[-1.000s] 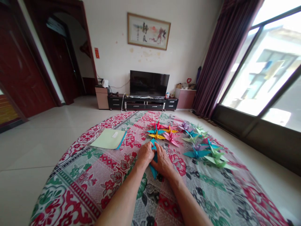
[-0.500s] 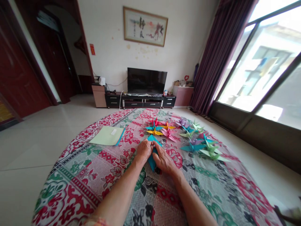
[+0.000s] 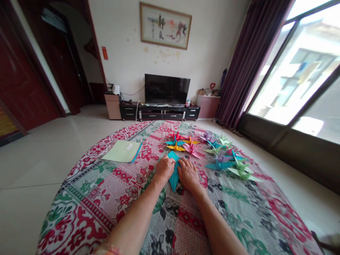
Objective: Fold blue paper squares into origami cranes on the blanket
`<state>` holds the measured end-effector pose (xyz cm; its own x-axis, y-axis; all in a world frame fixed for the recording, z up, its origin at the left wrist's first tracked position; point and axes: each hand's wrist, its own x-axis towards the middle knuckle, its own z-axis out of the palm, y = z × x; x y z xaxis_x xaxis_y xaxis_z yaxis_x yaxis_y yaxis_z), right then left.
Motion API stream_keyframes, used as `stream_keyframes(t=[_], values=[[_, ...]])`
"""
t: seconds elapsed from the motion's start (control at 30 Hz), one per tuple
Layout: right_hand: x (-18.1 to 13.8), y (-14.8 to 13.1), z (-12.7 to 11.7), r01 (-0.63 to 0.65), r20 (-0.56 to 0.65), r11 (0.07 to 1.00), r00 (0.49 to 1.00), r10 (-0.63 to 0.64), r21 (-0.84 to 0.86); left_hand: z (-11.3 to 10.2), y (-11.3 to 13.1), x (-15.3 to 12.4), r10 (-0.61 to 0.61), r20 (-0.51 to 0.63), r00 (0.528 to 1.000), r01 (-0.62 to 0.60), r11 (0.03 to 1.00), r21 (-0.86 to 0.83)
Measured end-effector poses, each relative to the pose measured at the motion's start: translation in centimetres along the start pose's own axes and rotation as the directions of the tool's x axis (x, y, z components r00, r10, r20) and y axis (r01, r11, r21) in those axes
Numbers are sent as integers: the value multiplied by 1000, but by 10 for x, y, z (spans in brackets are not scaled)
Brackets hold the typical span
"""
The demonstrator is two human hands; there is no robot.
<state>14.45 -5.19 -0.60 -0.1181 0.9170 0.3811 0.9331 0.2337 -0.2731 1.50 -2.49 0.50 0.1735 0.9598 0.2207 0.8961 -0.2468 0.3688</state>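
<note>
A blue folded sheet of origami paper (image 3: 174, 180) lies on the tablecloth in a long diamond shape, its points facing toward and away from me. My left hand (image 3: 164, 168) is closed at its left edge, fingers curled and thumb side against the paper. On the other side my right hand (image 3: 189, 175) rests with its fingers stretched out, their tips along the paper's right edge. Just beyond the hands sit several folded paper cranes, among them a yellow crane (image 3: 175, 148) and a pink crane (image 3: 191, 149).
A stack of pale green and blue paper (image 3: 122, 151) lies to the left on the round table's floral cloth (image 3: 106, 198). More cranes stand at right, including a blue crane (image 3: 220, 164) and a green crane (image 3: 242, 173). A television (image 3: 167, 89) stands beyond the table.
My right hand has moved off the paper's middle to the right, and its fingers have straightened. More of the blue paper shows between the hands. The view has shifted slightly.
</note>
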Motion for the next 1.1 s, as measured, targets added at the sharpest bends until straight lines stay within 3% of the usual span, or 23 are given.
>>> stream_keyframes(t=[0.33, 0.4, 0.47, 0.57, 0.77, 1.1], values=[[22, 13, 0, -291, -93, 957, 953, 290, -5, -1, 2, -2, -5, -26, 1000, 6, 1000, 28], [18, 11, -3, -248, -138, 968, 958, 251, 33, 0, 1, -2, 1, -38, 999, 0, 1000, 26], [9, 6, -7, -126, -179, 989, 974, 138, 76, 1, 0, -1, 8, -52, 999, -7, 1000, 24], [-11, -7, -12, 4, -51, 998, 999, -1, 62, 5, -3, 1, 28, -74, 997, -26, 999, 24], [-33, -30, -14, 33, -1, 998, 999, -33, -61, 8, -6, 3, 44, -75, 996, -45, 999, -13], [-38, -30, -7, 88, 21, 989, 996, -86, -116, 8, -6, 3, 37, -88, 995, -40, 999, -30]])
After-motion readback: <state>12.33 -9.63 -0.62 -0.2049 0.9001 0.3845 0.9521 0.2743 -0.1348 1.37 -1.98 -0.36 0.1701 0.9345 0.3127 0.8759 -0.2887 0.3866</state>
